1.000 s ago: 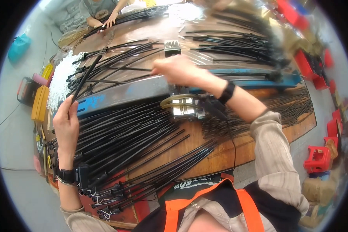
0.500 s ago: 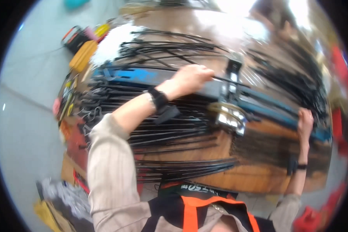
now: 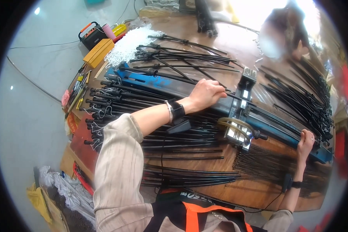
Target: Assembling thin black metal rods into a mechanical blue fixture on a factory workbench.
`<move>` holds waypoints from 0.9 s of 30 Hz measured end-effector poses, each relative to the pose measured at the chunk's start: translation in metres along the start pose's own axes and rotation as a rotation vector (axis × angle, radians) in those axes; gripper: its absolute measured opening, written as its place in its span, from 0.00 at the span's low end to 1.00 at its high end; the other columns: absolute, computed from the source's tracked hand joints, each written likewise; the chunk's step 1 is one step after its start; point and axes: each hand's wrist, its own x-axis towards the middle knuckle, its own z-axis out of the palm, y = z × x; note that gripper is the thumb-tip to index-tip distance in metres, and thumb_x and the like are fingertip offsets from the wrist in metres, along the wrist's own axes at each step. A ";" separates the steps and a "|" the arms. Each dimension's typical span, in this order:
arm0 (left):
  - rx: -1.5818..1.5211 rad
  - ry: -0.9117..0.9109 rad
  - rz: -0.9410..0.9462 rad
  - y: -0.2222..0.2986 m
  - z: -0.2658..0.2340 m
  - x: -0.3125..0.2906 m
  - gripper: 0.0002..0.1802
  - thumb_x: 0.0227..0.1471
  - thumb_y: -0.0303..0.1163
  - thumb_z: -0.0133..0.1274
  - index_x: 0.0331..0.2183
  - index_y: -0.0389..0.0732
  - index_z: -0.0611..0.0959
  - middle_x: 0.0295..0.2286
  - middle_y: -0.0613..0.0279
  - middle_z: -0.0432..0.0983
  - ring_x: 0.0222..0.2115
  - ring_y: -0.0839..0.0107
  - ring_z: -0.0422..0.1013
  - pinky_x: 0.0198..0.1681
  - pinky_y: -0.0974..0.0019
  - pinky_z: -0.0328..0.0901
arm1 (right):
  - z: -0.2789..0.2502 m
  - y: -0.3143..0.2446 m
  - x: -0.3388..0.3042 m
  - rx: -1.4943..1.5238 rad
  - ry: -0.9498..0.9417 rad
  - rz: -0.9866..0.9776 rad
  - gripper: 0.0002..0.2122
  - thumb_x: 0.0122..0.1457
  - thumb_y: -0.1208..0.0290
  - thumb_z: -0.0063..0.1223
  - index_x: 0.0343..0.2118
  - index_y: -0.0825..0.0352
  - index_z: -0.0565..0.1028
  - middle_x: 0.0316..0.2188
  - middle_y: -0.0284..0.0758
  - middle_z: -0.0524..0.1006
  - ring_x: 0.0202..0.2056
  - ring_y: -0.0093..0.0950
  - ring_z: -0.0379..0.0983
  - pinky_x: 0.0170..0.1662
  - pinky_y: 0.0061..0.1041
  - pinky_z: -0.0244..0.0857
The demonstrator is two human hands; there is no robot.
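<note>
A thin black rod (image 3: 231,94) lies along a long blue metal rail (image 3: 174,86) and passes across a silver clamp fixture (image 3: 241,101). Just left of the fixture, my left hand (image 3: 207,95) is closed on this rod, fingertips pinched together. Far to the right, over the rail's right end, my right hand (image 3: 306,144) is closed too; it seems to pinch the same rod, though its fingertips partly hide the grip. A curved yellowish hose (image 3: 236,125) and a dark knob (image 3: 262,137) are on the fixture's near side.
Black rods with thick ends (image 3: 108,104) lie in rows nearer me; more are beyond the rail and in a right-hand pile (image 3: 301,100). White small pieces (image 3: 129,44), a yellow box (image 3: 98,53) and hand tools (image 3: 78,91) line the left edge. Another person (image 3: 286,29) is across the table.
The view has shifted, so the bench sits lower and further right, and it is sharper. Both hands keep about the same places along the rail, still closed.
</note>
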 end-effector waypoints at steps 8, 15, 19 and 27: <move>0.159 -0.251 -0.066 -0.007 0.002 0.013 0.12 0.58 0.40 0.50 0.32 0.43 0.81 0.25 0.52 0.78 0.29 0.51 0.76 0.32 0.52 0.70 | -0.025 -0.136 -0.008 0.035 0.021 -0.382 0.15 0.54 0.80 0.56 0.46 0.67 0.77 0.47 0.38 0.78 0.57 0.37 0.68 0.62 0.39 0.52; 0.190 -0.213 -0.087 -0.002 0.009 0.019 0.12 0.58 0.40 0.49 0.31 0.43 0.78 0.25 0.49 0.77 0.30 0.47 0.74 0.31 0.48 0.67 | -0.022 -0.144 -0.051 0.183 -0.098 -0.193 0.16 0.53 0.75 0.60 0.46 0.67 0.77 0.40 0.34 0.80 0.47 0.33 0.72 0.51 0.35 0.58; 0.187 -0.235 -0.111 -0.003 0.004 0.010 0.11 0.58 0.40 0.50 0.31 0.43 0.77 0.25 0.50 0.77 0.29 0.46 0.74 0.31 0.48 0.67 | -0.019 -0.165 -0.052 0.270 -0.146 -0.170 0.16 0.54 0.73 0.60 0.47 0.66 0.77 0.37 0.34 0.80 0.44 0.33 0.72 0.50 0.34 0.57; 0.242 -0.180 -0.033 0.005 0.014 0.009 0.08 0.57 0.35 0.51 0.29 0.43 0.78 0.24 0.51 0.77 0.28 0.49 0.74 0.31 0.50 0.67 | 0.020 -0.175 -0.041 0.690 -0.196 -0.095 0.09 0.56 0.77 0.56 0.40 0.69 0.76 0.31 0.41 0.75 0.35 0.38 0.73 0.40 0.33 0.66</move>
